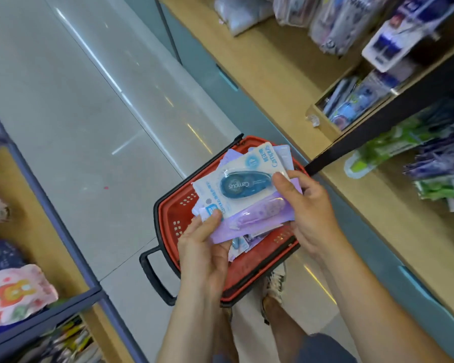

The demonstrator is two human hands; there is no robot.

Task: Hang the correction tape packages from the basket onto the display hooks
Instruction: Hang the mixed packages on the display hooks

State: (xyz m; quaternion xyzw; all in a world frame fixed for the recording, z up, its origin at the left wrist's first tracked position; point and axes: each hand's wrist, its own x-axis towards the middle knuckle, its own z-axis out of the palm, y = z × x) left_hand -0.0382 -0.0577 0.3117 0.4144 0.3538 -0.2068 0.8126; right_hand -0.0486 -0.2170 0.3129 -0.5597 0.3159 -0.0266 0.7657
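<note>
Above the red basket [173,213], left grip [202,247] and right grip [309,208] clamp fanned correction tape packages [236,187], none hung yet, more lying inside.

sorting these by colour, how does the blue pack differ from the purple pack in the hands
Colour: the blue pack has a white card and a dark blue dispenser; the purple pack has a lilac card and a pale purple dispenser.
Position: the blue pack lies on top; the purple pack sits under it, partly covered.
Shared: both are carded oval dispensers held above the basket.
</note>
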